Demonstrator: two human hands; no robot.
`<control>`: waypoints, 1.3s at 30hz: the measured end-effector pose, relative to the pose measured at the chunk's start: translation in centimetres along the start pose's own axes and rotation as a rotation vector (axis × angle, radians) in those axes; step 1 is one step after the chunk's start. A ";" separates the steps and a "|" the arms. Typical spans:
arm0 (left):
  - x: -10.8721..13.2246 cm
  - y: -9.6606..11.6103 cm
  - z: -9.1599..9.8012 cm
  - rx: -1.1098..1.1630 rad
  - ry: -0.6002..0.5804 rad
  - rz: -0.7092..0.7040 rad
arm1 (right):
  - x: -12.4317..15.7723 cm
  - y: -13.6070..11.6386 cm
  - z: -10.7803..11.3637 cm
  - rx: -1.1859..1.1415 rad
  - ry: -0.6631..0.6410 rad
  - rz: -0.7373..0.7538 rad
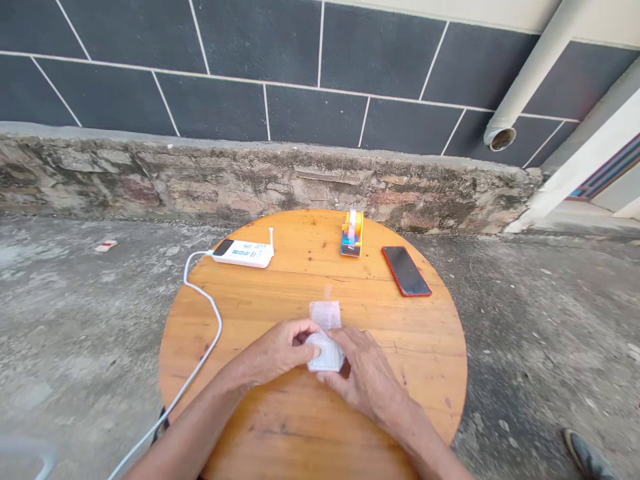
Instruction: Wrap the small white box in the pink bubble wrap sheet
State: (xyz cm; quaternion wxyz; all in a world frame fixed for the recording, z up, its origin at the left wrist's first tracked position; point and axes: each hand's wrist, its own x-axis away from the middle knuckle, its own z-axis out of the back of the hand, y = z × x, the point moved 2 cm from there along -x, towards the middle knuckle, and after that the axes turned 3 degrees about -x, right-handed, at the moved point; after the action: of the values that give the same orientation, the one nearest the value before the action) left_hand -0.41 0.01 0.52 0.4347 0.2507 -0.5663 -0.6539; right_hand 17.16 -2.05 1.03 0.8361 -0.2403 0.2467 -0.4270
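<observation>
A small whitish packet [326, 355] lies near the middle of the round table, between my two hands. A strip of clear wrap, perhaps bubble wrap [325, 313], runs from it flat over the wood, with a short piece of clear tape [328, 292] at its far end. My left hand [290, 343] holds the packet from the left, thumb on top. From the right, my right hand [363, 367] has its fingers and thumb around the packet's side. What is inside the packet I cannot make out.
On the wooden table [280, 427] stand a tape dispenser [352, 233], a phone with a red edge [407, 271] and a white device [245, 253] with a white cable [217, 313]. A stone-based wall [225, 180] is behind. A shoe [587, 453] shows lower right.
</observation>
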 end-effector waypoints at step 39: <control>-1.3 -0.7 -0.2 -0.416 0.356 -0.032 | -2.2 1.8 -0.4 0.179 0.246 -0.002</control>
State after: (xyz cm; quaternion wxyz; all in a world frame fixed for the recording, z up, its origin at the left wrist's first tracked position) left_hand 0.22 0.99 -0.47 0.5592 0.2757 -0.3304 -0.7086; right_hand 16.88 0.64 0.05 0.8172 -0.1109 0.3082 -0.4743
